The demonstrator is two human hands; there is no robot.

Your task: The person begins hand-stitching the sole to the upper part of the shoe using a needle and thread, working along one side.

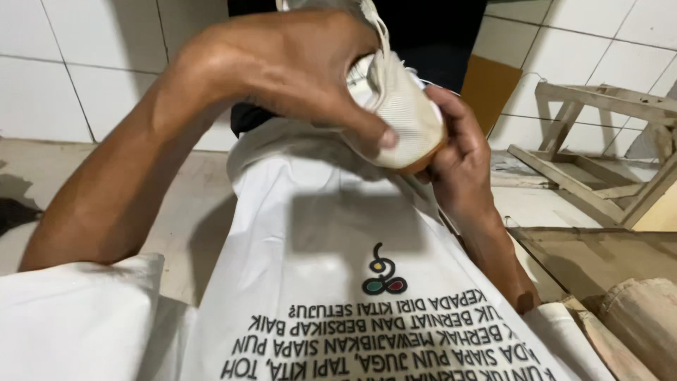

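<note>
While we look down at the upper middle of the frame, we see 2 hands gripping a white shoe (402,113): the left hand (289,70) pinches its top, the right hand (462,152) cups its brown sole.

Shoe (398,113) between both hands above the lap, wooden frame (599,148) far right, perhaps against the wall (84,77)

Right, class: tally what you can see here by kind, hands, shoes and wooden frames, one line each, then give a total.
Hands: 2, the left hand and the right hand
Shoes: 1, the white shoe held in both hands
Wooden frames: 1, the wooden frame on the floor
Total: 4
</note>
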